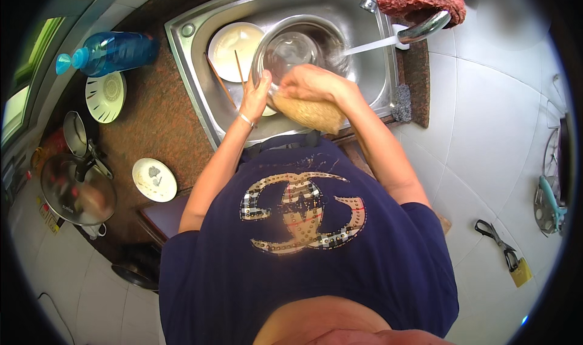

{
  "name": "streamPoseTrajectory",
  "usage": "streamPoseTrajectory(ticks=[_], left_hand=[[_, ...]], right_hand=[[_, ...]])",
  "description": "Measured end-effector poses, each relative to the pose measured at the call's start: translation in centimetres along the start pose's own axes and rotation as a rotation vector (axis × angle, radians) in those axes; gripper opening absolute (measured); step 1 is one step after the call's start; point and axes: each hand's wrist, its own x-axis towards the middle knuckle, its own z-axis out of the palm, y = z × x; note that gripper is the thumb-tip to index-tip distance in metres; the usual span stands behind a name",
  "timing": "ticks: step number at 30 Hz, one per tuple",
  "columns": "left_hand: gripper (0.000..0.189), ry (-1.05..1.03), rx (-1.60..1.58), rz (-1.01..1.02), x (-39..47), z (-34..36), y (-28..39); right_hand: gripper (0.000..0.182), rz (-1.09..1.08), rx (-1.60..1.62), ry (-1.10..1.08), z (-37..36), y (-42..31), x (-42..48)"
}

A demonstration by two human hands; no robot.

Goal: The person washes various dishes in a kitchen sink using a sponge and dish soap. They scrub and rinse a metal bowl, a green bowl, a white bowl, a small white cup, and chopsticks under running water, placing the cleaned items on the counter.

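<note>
My left hand (255, 95) grips the near left rim of a stainless steel pot (336, 31), tilted in the sink. In my right hand (307, 84) is a yellowish scrubbing cloth or loofah (314, 113), held at the pot's near rim. Water (371, 45) runs from the faucet (423, 28) into the pot's right side. Clear water or something glassy shows inside it; I cannot tell which. Left of the pot a cream-white bowl (234, 49) lies in the sink, with brown chopsticks (220, 80) beside and across it. Part of another pale dish is hidden under my hands.
On the granite counter left of the sink (193, 83) are a blue detergent bottle (120, 51), a patterned bowl (105, 98), a small plate (155, 179), a small pan (75, 133) and a glass lid (78, 194). A red cloth (421, 1) hangs over the faucet; a grey scrubber (401, 103) lies by the sink's right edge.
</note>
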Motion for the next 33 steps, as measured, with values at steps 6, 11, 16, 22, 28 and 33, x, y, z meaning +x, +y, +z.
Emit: streamPoseTrajectory(ticks=[6,11,16,22,28,33], left_hand=[[0.029,-0.13,-0.636,-0.073,7.8,1.4,-5.3],[0.032,-0.226,-0.644,-0.293,9.3,7.3,-5.0],[0.042,-0.586,-0.713,-0.737,8.2,8.9,-6.3],[0.074,-0.065,0.171,0.195,4.6,3.7,-2.2],[0.066,0.17,0.939,0.954,1.6,0.0,4.3],[0.063,0.319,0.769,1.27,1.5,-2.5,5.8]], right_hand=[[0.025,0.266,0.36,0.595,0.2,4.1,-10.2],[0.026,0.261,0.649,1.103,3.3,11.1,-16.4],[0.027,0.266,0.808,1.293,4.6,11.8,-16.9],[0.03,0.464,0.376,1.098,5.9,12.6,-15.0],[0.031,0.494,0.04,1.03,5.1,13.7,-10.2],[0.055,0.699,-0.059,0.815,3.7,15.2,-3.7]])
